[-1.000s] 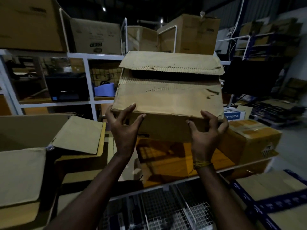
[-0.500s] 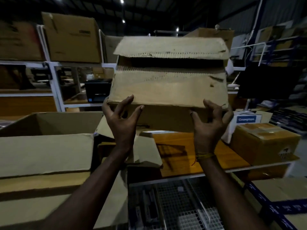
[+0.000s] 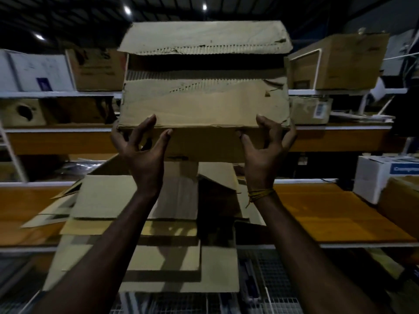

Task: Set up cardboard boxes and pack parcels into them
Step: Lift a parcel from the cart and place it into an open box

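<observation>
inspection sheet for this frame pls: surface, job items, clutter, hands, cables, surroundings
surface: orange wooden shelf, bare on the right.
job's things: worn cardboard box held up in the air, its two flaps apart.
clutter: flattened cardboard sheets piled below the box; white carton at right.
grippers: left hand and right hand grip the box's lower corners; yellow thread on the right wrist.
cables: nothing seen.
surroundings: dim warehouse, racks with stored cartons, ceiling lights.
</observation>
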Tool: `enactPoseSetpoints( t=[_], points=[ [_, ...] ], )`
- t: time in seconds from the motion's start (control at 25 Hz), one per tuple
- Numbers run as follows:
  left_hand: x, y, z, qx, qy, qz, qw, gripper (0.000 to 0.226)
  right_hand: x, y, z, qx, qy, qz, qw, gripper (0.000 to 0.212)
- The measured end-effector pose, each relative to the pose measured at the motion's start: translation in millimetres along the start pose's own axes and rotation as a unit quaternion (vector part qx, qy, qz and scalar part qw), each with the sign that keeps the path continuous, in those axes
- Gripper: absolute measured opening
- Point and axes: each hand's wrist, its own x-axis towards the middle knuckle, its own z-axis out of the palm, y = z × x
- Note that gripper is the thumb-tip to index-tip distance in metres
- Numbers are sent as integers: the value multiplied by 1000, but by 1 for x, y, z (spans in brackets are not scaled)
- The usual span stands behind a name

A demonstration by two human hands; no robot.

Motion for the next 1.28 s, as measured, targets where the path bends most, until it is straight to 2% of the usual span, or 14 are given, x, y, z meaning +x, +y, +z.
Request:
enactPoseSetpoints(
  t=[0.32, 0.48, 0.64, 0.76, 0.84, 0.96, 1.12, 1.28],
  points=[
    [90, -70, -126, 102, 19, 15, 994, 40, -65, -46, 156, 35, -39, 45, 998, 51],
    [119, -104, -165, 122, 2, -18, 992, 41, -87, -61, 202, 0, -74, 71, 995, 45],
    [142, -127, -180, 153, -46, -50, 986, 38, -92, -67, 225, -106, -100, 101, 984, 41],
    [158, -144, -172, 188, -95, -86, 974, 38, -81, -60, 232, -234, -130, 117, 957, 41],
    [159, -160, -164, 208, -110, -109, 966, 39, -71, -51, 236, -277, -163, 130, 938, 41],
    [146, -189, -155, 241, -125, -145, 951, 43, -78, -29, 239, -314, -200, 147, 916, 44],
    [118, -223, -149, 297, -160, -199, 920, 43, -107, 19, 240, -309, -241, 208, 896, 45],
    [86, -264, -150, 345, -183, -235, 890, 42, -136, 55, 238, -325, -285, 232, 871, 46]
  ],
)
